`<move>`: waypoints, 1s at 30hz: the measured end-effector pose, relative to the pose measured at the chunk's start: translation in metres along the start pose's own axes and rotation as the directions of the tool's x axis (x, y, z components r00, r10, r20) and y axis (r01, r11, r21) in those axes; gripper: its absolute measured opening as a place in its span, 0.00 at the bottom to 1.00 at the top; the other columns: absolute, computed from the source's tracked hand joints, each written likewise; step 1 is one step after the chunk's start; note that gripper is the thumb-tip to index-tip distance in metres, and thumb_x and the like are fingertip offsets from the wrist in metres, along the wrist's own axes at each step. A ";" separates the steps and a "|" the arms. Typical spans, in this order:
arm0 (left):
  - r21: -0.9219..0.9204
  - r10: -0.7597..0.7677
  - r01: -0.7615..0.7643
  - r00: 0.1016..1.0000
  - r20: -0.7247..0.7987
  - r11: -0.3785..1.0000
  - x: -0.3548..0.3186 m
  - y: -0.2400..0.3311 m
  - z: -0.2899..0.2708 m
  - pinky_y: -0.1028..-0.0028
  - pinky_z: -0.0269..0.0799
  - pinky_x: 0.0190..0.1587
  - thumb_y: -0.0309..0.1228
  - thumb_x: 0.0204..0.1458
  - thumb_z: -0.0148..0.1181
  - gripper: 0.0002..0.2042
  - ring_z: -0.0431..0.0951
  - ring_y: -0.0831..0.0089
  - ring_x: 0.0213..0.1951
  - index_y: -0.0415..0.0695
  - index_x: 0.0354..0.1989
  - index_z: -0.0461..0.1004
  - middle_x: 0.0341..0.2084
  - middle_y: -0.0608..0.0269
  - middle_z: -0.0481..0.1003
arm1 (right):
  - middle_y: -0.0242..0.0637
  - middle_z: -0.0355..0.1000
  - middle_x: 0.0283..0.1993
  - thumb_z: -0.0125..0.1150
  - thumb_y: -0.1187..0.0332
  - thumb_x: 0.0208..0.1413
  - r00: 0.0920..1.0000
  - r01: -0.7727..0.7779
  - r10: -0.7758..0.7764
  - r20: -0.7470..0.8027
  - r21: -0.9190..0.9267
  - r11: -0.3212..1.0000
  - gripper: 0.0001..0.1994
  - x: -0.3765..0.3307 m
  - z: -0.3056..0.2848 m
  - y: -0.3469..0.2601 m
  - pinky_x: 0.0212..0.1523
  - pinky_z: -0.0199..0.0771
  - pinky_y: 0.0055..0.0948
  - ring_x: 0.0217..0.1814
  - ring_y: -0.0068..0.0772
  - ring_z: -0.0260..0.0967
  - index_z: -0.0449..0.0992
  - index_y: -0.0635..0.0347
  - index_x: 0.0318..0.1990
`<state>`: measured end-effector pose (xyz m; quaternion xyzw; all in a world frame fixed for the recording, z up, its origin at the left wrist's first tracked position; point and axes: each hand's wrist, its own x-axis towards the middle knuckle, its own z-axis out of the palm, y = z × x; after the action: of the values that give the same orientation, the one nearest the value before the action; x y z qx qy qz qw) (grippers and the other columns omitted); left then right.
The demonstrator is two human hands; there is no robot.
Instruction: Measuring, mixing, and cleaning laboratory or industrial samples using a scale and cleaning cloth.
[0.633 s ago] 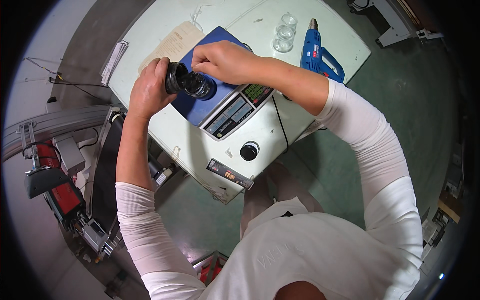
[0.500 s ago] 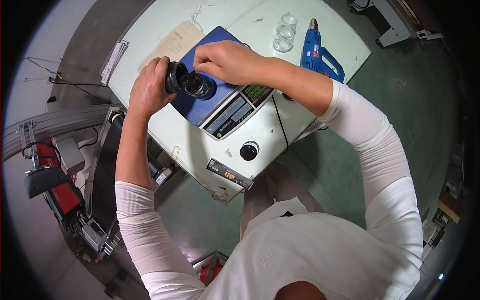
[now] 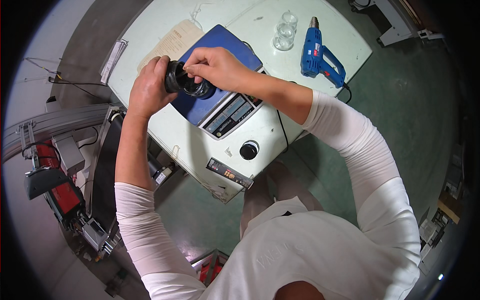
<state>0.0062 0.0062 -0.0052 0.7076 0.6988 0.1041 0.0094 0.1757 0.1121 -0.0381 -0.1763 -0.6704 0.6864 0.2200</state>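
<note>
Tipped toward the right, a black-coated open jar (image 3: 173, 78) is in my left hand (image 3: 148, 89), whose fingers wrap round its side. Just right of the jar's mouth, my right hand (image 3: 214, 66) is closed in a pinch; what its fingertips hold is too small and hidden to make out. Below that pinch a clear glass jar (image 3: 204, 93) with dark contents stands on the blue plate of a digital weighing scale (image 3: 199, 111). The right fingers partly cover the glass jar's top.
On the pale table (image 3: 172, 131) are a black lid (image 3: 249, 150), a dark printed strip (image 3: 230, 173), a brown paper sheet (image 3: 176, 41), several clear glass jars (image 3: 284, 36) and a blue heat gun (image 3: 313, 52). Machinery with a red part (image 3: 65, 197) stands at left.
My right hand has moved a little left and down, from above the glass jar to the tilted jar's mouth. The left hand and its jar have stayed nearly still.
</note>
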 end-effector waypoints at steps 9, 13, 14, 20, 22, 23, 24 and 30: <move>0.040 0.023 -0.023 1.000 0.003 0.999 0.002 -0.002 0.004 0.61 0.70 0.43 0.24 0.26 0.67 0.34 0.71 0.51 0.43 0.43 0.49 0.62 0.43 0.51 0.68 | 0.38 0.70 0.30 0.57 0.69 0.50 0.912 0.396 -0.271 0.306 -0.491 0.776 0.04 0.007 -0.015 -0.010 0.33 0.67 0.33 0.32 0.42 0.68 0.72 0.58 0.32; 0.038 0.009 -0.010 1.000 0.023 0.999 0.004 0.003 0.000 0.61 0.69 0.44 0.26 0.26 0.68 0.34 0.70 0.49 0.43 0.40 0.49 0.61 0.43 0.48 0.68 | 0.37 0.69 0.31 0.56 0.70 0.51 0.886 0.450 -0.284 0.367 -0.532 0.717 0.04 0.005 -0.021 -0.018 0.33 0.66 0.35 0.33 0.43 0.68 0.71 0.59 0.31; 0.037 0.011 -0.012 1.000 0.024 0.999 0.004 0.003 0.000 0.61 0.69 0.44 0.26 0.26 0.68 0.34 0.70 0.49 0.43 0.40 0.49 0.61 0.43 0.48 0.68 | 0.37 0.69 0.31 0.56 0.70 0.51 0.867 0.487 -0.308 0.392 -0.537 0.689 0.03 0.004 -0.022 -0.019 0.33 0.66 0.36 0.33 0.43 0.67 0.71 0.59 0.31; 0.064 -0.006 0.004 0.999 0.035 0.998 0.006 0.004 -0.001 0.62 0.70 0.43 0.25 0.27 0.67 0.32 0.71 0.49 0.43 0.40 0.48 0.63 0.43 0.49 0.68 | 0.37 0.68 0.29 0.55 0.70 0.50 0.826 0.560 -0.368 0.427 -0.547 0.622 0.03 0.000 -0.030 -0.019 0.33 0.66 0.36 0.34 0.41 0.67 0.70 0.59 0.30; 0.074 -0.002 0.000 0.999 0.035 0.997 0.006 0.005 -0.002 0.62 0.70 0.43 0.25 0.27 0.67 0.32 0.71 0.49 0.43 0.40 0.48 0.63 0.43 0.49 0.68 | 0.37 0.67 0.29 0.55 0.70 0.50 0.828 0.556 -0.366 0.424 -0.539 0.633 0.03 -0.001 -0.033 -0.020 0.33 0.66 0.36 0.34 0.41 0.67 0.70 0.59 0.30; 0.074 -0.002 0.000 0.999 0.035 0.997 0.006 0.005 -0.002 0.62 0.70 0.43 0.25 0.27 0.67 0.32 0.71 0.49 0.43 0.40 0.48 0.63 0.43 0.49 0.68 | 0.37 0.68 0.29 0.55 0.71 0.50 0.830 0.553 -0.369 0.418 -0.544 0.630 0.03 -0.002 -0.034 -0.020 0.33 0.66 0.36 0.34 0.41 0.67 0.70 0.59 0.30; 0.082 -0.002 -0.001 0.999 0.037 0.997 0.006 0.004 -0.002 0.62 0.70 0.43 0.24 0.27 0.66 0.32 0.71 0.50 0.43 0.40 0.48 0.63 0.44 0.49 0.68 | 0.37 0.68 0.30 0.55 0.71 0.50 0.832 0.552 -0.371 0.412 -0.548 0.629 0.03 -0.003 -0.035 -0.020 0.33 0.66 0.36 0.34 0.42 0.67 0.70 0.58 0.30; 0.118 -0.007 0.000 0.998 0.059 0.993 0.005 0.006 -0.005 0.62 0.70 0.43 0.25 0.28 0.66 0.31 0.71 0.50 0.43 0.40 0.48 0.63 0.44 0.49 0.68 | 0.37 0.68 0.30 0.56 0.72 0.50 0.847 0.530 -0.375 0.377 -0.549 0.646 0.03 -0.008 -0.038 -0.020 0.32 0.66 0.36 0.32 0.42 0.67 0.70 0.59 0.31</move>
<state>0.0113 0.0103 0.0010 0.7086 0.7043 0.0416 -0.0117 0.2042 0.1397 -0.0196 0.0148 -0.9044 0.3566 0.2340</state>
